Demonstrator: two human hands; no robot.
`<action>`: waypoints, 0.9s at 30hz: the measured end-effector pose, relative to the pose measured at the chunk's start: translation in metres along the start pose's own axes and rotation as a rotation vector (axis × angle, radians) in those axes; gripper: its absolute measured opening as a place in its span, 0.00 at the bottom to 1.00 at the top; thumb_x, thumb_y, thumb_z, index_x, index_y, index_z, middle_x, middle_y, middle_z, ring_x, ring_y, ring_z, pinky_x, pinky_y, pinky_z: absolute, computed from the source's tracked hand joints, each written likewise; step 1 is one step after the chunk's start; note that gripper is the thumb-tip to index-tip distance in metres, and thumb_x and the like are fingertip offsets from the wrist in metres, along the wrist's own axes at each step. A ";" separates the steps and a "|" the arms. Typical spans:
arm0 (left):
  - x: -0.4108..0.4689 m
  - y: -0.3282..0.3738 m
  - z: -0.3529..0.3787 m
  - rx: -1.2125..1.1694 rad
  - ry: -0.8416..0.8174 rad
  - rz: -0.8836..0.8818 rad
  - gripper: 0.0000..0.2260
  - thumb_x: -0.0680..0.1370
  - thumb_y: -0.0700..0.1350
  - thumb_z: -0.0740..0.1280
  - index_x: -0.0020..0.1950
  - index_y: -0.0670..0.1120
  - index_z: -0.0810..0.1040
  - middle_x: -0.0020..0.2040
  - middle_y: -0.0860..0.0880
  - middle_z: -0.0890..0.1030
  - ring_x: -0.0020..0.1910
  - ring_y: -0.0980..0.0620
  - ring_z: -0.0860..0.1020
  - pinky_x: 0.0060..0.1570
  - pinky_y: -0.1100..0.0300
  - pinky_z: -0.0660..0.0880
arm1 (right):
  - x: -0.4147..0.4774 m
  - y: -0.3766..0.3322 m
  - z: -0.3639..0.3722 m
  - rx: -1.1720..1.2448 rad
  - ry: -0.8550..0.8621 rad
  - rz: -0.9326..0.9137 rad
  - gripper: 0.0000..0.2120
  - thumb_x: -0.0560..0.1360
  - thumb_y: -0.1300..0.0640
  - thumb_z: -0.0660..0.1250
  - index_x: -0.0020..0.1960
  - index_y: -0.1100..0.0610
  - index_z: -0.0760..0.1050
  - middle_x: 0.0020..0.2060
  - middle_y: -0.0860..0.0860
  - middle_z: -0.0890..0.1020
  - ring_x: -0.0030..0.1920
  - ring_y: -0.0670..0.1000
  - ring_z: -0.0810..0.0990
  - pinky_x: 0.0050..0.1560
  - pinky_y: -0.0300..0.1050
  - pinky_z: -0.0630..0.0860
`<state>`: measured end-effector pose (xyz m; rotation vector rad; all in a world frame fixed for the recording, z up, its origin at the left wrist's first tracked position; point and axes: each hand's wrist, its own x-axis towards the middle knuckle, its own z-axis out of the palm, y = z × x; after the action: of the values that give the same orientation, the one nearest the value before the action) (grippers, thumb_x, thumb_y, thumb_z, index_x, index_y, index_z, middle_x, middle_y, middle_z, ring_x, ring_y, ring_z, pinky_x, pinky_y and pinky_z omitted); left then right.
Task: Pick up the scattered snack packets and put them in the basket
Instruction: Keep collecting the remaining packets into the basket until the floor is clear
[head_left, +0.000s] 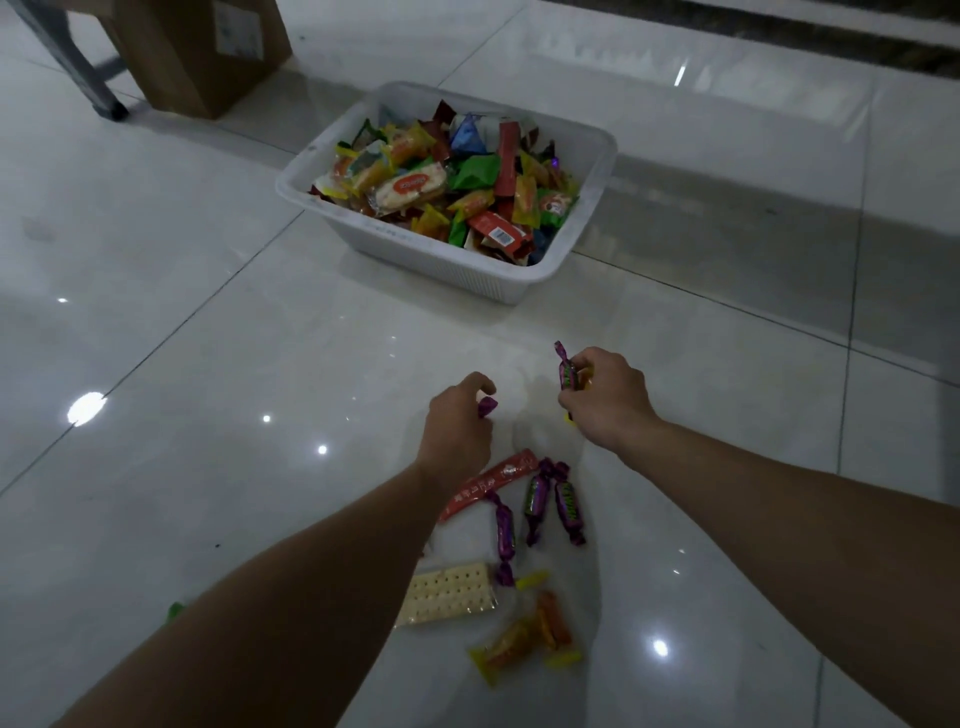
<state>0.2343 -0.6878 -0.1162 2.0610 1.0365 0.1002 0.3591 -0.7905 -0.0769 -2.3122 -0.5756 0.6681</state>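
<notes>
left hand (457, 423) grip: pinching purple wrapper (487, 406) | right hand (608, 397) grip: clutching purple candy (567, 370)

Indoor room, likely home or storeroom; exact kind unclear. Glossy white tiled floor (208, 322), dark grout lines, bright light spots mirrored in it, all round fingers (480, 382). Far beyond fingers, up-left: brown cardboard box (197, 62) with white label, standing on floor beside grey metal furniture leg (72, 65). Straight ahead of fingers: white plastic basket (431, 254) set on tiles. Far up-right: dark stone strip (831, 36) edging floor. Dim light throughout.
</notes>
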 end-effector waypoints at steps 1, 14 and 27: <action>-0.001 0.003 -0.006 -0.059 0.019 -0.024 0.13 0.75 0.31 0.65 0.57 0.45 0.76 0.48 0.43 0.79 0.39 0.49 0.77 0.35 0.62 0.76 | -0.002 -0.003 -0.003 0.005 0.003 -0.008 0.10 0.72 0.64 0.69 0.53 0.58 0.77 0.41 0.52 0.78 0.43 0.57 0.81 0.48 0.54 0.80; -0.018 0.075 -0.102 -0.493 0.259 -0.097 0.11 0.74 0.36 0.71 0.54 0.47 0.78 0.43 0.48 0.81 0.38 0.51 0.79 0.30 0.63 0.73 | -0.027 -0.116 -0.040 0.210 0.062 -0.141 0.14 0.75 0.61 0.67 0.61 0.54 0.77 0.52 0.55 0.78 0.50 0.57 0.79 0.51 0.53 0.79; 0.020 0.148 -0.169 -0.509 0.329 -0.111 0.12 0.70 0.36 0.75 0.45 0.52 0.81 0.56 0.43 0.80 0.49 0.45 0.81 0.34 0.60 0.76 | 0.003 -0.179 -0.092 0.263 0.014 -0.160 0.11 0.75 0.65 0.67 0.57 0.60 0.77 0.48 0.56 0.79 0.51 0.57 0.80 0.55 0.55 0.78</action>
<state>0.2749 -0.6172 0.0942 1.5493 1.1756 0.6002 0.3761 -0.7083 0.1059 -2.0025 -0.6194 0.6119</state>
